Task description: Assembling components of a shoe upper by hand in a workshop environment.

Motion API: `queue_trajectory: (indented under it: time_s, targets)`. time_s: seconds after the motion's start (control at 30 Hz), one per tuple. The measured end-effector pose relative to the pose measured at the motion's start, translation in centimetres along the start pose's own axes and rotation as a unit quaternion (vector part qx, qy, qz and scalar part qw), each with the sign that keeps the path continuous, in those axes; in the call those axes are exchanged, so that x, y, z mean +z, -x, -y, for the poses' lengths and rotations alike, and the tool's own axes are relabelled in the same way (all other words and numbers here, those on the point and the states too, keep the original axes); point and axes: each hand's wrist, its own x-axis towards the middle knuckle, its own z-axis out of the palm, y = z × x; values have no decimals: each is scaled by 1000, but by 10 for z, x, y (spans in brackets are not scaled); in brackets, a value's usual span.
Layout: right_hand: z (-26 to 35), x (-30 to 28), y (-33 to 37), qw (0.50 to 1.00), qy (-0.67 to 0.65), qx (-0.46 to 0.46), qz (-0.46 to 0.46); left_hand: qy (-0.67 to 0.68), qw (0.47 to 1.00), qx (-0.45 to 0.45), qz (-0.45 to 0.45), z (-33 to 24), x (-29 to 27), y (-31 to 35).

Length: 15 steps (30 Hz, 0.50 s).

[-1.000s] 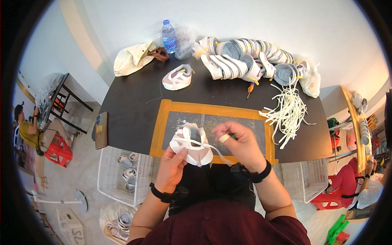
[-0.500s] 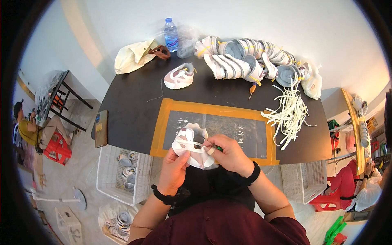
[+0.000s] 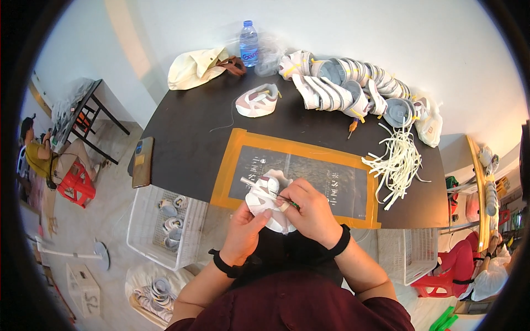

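Note:
A small white and pink shoe upper [image 3: 264, 199] is held over the near edge of the table. My left hand [image 3: 244, 234] is closed on its lower left side, thumb on top. My right hand [image 3: 314, 215] grips a thin pointed tool with a green handle [image 3: 295, 206], its metal shaft at the upper's opening; the tip is hidden. A white lace strip [image 3: 247, 181] sticks out past the upper's left edge. A loose bundle of white laces [image 3: 398, 165] lies at the right of the table. Another shoe upper [image 3: 257, 101] sits farther back.
Nested rows of shoe uppers [image 3: 331, 94] line the table's back, near a water bottle [image 3: 249, 44] and cream bag [image 3: 196, 69]. A phone [image 3: 142, 161] lies at the left edge. Taped sheet [image 3: 309, 176] covers the middle. White crates [image 3: 190, 237] stand below; other people sit at both sides.
The white lace strip now pokes out beyond the upper's left edge. The upper has tilted a little in my left hand, and my view has shifted slightly.

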Motion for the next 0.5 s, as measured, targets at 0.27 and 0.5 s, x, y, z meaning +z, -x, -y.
queue_trajectory:
  time_s: [0.27, 0.5]
  targets:
    - [-7, 1, 1, 998, -60, 25, 24, 0, 999, -17, 29, -2, 0, 0]
    - [1, -14, 2, 914, -368, 167, 41, -80, 990, 106, 35, 3, 4, -17]
